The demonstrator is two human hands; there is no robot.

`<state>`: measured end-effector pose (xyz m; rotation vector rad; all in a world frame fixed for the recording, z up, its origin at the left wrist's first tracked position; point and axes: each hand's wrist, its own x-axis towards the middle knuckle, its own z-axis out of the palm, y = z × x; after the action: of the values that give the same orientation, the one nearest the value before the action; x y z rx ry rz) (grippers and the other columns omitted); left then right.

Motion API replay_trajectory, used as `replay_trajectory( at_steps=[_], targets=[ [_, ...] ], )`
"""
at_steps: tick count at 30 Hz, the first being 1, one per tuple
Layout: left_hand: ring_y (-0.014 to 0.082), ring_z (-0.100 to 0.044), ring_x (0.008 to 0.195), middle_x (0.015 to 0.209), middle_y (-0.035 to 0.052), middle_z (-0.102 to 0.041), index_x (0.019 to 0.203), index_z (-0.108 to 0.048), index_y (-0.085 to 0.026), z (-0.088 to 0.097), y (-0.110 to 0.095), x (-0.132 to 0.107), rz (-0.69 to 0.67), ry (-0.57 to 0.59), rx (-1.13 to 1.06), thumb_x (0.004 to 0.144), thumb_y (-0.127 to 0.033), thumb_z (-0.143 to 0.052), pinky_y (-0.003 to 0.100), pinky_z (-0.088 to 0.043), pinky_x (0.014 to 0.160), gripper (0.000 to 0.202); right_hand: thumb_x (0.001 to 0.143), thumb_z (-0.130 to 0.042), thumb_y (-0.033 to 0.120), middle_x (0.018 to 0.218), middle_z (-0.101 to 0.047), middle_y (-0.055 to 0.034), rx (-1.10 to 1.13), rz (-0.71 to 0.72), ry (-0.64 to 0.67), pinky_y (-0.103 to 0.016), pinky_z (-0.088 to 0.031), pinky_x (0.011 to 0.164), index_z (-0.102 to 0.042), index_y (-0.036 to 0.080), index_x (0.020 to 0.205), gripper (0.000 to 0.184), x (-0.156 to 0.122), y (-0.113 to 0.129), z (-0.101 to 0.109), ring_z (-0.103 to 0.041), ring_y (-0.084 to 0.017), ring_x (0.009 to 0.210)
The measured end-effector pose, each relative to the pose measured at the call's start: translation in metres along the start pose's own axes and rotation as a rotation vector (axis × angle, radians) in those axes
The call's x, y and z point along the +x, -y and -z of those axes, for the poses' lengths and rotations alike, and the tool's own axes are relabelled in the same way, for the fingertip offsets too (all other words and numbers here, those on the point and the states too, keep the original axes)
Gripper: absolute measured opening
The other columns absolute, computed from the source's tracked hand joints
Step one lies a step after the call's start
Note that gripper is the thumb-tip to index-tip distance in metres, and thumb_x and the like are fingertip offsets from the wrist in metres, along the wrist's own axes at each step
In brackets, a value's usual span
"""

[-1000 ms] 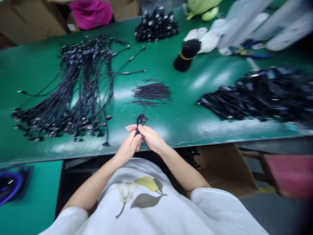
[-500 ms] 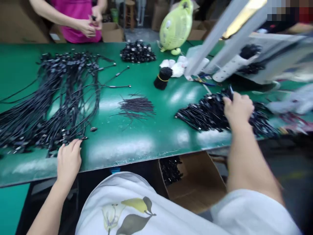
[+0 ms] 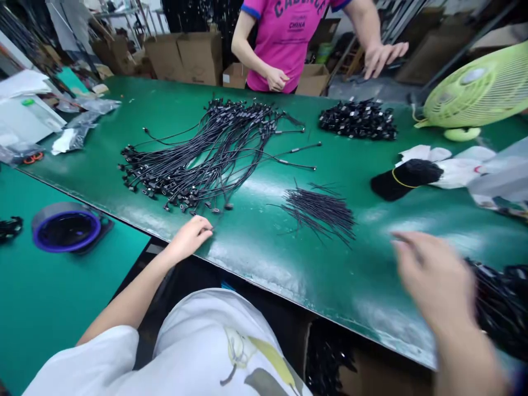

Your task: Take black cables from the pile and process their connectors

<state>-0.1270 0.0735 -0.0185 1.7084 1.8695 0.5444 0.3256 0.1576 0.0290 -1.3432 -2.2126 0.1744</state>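
Observation:
My left hand (image 3: 192, 237) rests at the near table edge with loosely bent fingers, just below the connector ends of a spread of black cables (image 3: 231, 148). I see nothing held in it. Blurred by motion, my right hand (image 3: 437, 278) hovers over the table with thumb and forefinger apart, nothing visible between them. It is left of a dark cable pile (image 3: 501, 308) cut off by the right border. Between my hands lies a loose heap of thin black ties (image 3: 319, 212).
Across the green table (image 3: 256, 247) a person in a pink shirt (image 3: 295, 41) stands behind a pile of black coiled cables (image 3: 358, 118). A banded black bundle (image 3: 404, 179) and a green fan (image 3: 478, 88) are at right. A purple-rimmed round thing (image 3: 66, 231) is at left.
The view has swung left. My right hand has come off the dark cable pile and moved left of it. My left hand stays by the cable ends, its fingers more bent.

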Motion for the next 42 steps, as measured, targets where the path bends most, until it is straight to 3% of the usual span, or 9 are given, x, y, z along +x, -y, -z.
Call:
replay_trajectory(
  at_steps=[5,8,11,17,22,29,33,38,42],
  targets=[
    [0.0142,-0.057,0.077,0.086,0.0030,-0.060,0.098,-0.055,-0.017,0.002,-0.042,-0.025,0.032,0.195,-0.778,0.091,-0.038,-0.050,0.026,-0.043,0.071,0.022,0.095,-0.044,0.030,0.139,-0.047,-0.0106,0.192,0.250,0.349,-0.036,-0.056,0.085,-0.031,0.028,0.147,0.054,0.054,0.122,-0.136,-0.061,-0.022,0.110],
    [0.0102,-0.045,0.057,0.063,-0.0041,-0.050,0.096,-0.052,-0.017,0.013,-0.039,-0.041,0.047,0.172,-0.880,0.092,-0.041,-0.049,0.024,-0.036,0.059,0.024,0.097,-0.041,0.034,0.133,-0.052,-0.0084,0.094,0.334,0.479,-0.028,-0.053,0.084,-0.035,0.028,0.145,0.048,0.101,0.171,-0.181,-0.060,-0.018,0.108],
    [0.0105,-0.039,0.054,0.058,-0.0060,-0.044,0.094,-0.053,-0.018,0.023,-0.021,-0.057,0.095,0.150,-0.791,0.094,-0.041,-0.045,0.024,-0.034,0.057,0.024,0.098,-0.037,0.029,0.116,-0.061,-0.0118,-0.086,0.266,0.503,-0.031,-0.051,0.081,-0.057,0.022,0.125,0.034,0.156,0.173,-0.201,-0.061,-0.022,0.103],
    [0.0172,-0.053,0.087,0.088,0.0029,-0.060,0.086,-0.061,-0.019,0.027,-0.002,-0.042,0.079,-0.171,-0.573,0.091,-0.036,-0.049,0.027,-0.040,0.082,0.022,0.095,-0.036,0.023,0.109,-0.064,-0.0132,-0.190,0.147,0.361,-0.033,-0.046,0.082,-0.065,0.019,0.111,0.034,0.262,0.155,-0.173,-0.059,-0.025,0.101],
    [0.0129,-0.053,0.076,0.088,0.0036,-0.058,0.079,-0.059,-0.016,0.036,-0.004,-0.027,0.051,-0.237,-1.029,0.086,-0.036,-0.059,0.023,-0.043,0.071,0.021,0.099,-0.031,0.030,0.108,-0.062,-0.0092,-0.124,0.412,0.106,-0.033,-0.044,0.085,-0.062,0.020,0.117,0.037,0.300,0.170,-0.130,-0.057,-0.022,0.099],
    [0.0058,-0.048,0.060,0.076,0.0011,-0.051,0.071,-0.054,-0.013,0.064,0.011,-0.044,0.144,-0.065,-1.629,0.077,-0.021,-0.072,0.016,-0.042,0.053,0.020,0.097,-0.044,0.030,0.100,-0.063,-0.0097,0.006,0.466,-0.150,-0.034,-0.045,0.087,-0.066,0.016,0.093,0.027,0.276,0.179,-0.078,-0.058,-0.020,0.096],
    [0.0101,-0.056,0.067,0.080,0.0031,-0.055,0.072,-0.055,-0.013,0.063,0.003,-0.043,0.091,-0.128,-1.540,0.077,-0.027,-0.072,0.019,-0.047,0.056,0.022,0.100,-0.038,0.026,0.076,-0.064,-0.0024,0.354,0.381,-0.179,-0.025,-0.046,0.076,-0.065,0.014,0.097,0.030,0.261,0.198,-0.068,-0.060,-0.009,0.071],
    [0.0076,-0.051,0.059,0.084,0.0028,-0.055,0.076,-0.055,-0.014,0.060,-0.005,-0.051,0.025,-0.093,-1.401,0.079,-0.039,-0.071,0.020,-0.042,0.050,0.029,0.097,-0.044,0.035,0.065,-0.060,0.0040,0.451,0.324,0.134,-0.021,-0.042,0.069,-0.065,0.010,0.087,0.034,0.255,0.197,-0.071,-0.053,-0.002,0.063],
    [0.0071,-0.051,0.059,0.084,0.0024,-0.053,0.076,-0.056,-0.014,0.068,0.007,-0.070,-0.003,-0.107,-1.378,0.078,-0.037,-0.072,0.021,-0.043,0.055,0.028,0.096,-0.050,0.040,0.070,-0.055,0.0052,0.850,0.400,0.073,-0.019,-0.042,0.066,-0.064,0.015,0.089,0.029,0.224,0.207,-0.054,-0.051,-0.002,0.063]
  ],
)
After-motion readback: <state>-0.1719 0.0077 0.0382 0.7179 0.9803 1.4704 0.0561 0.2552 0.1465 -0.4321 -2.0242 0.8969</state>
